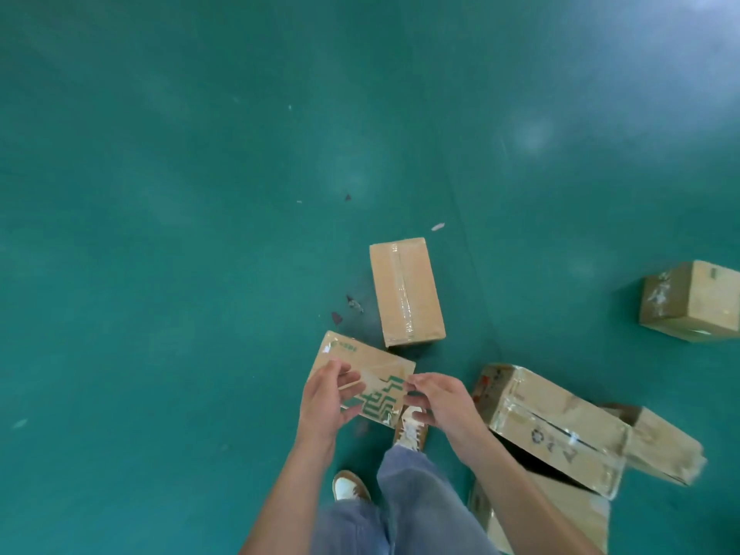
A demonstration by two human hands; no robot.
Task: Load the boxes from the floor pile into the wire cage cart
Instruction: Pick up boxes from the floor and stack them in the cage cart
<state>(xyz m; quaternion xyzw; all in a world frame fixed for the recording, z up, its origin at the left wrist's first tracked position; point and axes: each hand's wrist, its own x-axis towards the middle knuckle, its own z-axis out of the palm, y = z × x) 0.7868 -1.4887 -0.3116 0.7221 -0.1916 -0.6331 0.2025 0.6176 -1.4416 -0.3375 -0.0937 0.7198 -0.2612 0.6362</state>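
I hold a small flat cardboard box with green print [372, 370] above the floor between both hands. My left hand [326, 398] grips its left edge, fingers on top. My right hand [438, 400] pinches its right edge. A plain taped brown box [406, 292] lies on the green floor just beyond it. To the right a long box with a recycling mark [556, 426] leans on other boxes in the pile. The wire cage cart is out of view.
A further brown box [690, 302] sits at the right edge. A crumpled box [660, 446] and another box [552, 518] lie under and beside the long one. My feet in brown and white shoes [410, 428] stand by the pile. Green floor [180, 234] stretches left and ahead.
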